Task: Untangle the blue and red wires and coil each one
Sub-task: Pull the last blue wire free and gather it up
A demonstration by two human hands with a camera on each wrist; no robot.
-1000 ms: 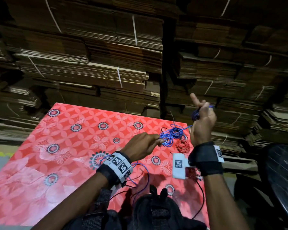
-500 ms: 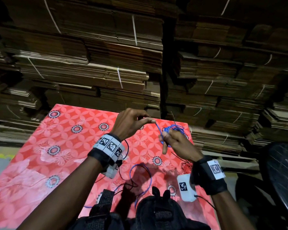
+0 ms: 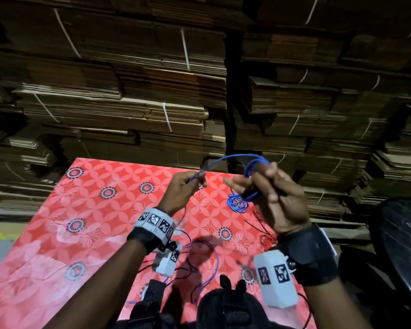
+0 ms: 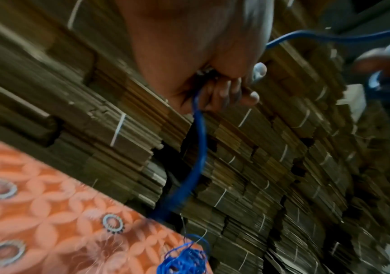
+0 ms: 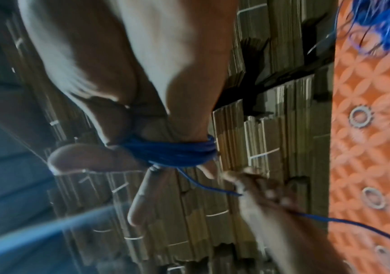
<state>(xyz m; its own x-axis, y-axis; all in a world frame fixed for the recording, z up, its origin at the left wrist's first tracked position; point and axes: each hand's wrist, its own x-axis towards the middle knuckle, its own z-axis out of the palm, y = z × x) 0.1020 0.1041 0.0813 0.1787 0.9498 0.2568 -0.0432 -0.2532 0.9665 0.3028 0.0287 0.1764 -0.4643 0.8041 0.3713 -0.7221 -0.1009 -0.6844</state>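
A thin blue wire (image 3: pixel 233 156) arcs in the air between both hands. My left hand (image 3: pixel 188 186) pinches it at the left end, above the red table's far edge; the wire (image 4: pixel 199 140) runs down from those fingers to a loose blue tangle (image 3: pixel 237 203) lying on the cloth. My right hand (image 3: pixel 268 188) is raised to the right, with several turns of blue wire (image 5: pixel 172 152) wound around its fingers and thumb. The red wire (image 3: pixel 267 237) lies in a small bundle on the cloth under my right wrist.
The table has a red flowered cloth (image 3: pixel 93 210). Stacks of flattened cardboard (image 3: pixel 152 91) rise right behind it. A dark round object (image 3: pixel 403 245) stands at the right. A black bag (image 3: pixel 226 307) sits at the near edge, with thin black cables nearby.
Both hands have lifted higher. The right hand turned palm-up with more blue wire wound on its fingers, and the left hand pulled a length of wire up into an arc.
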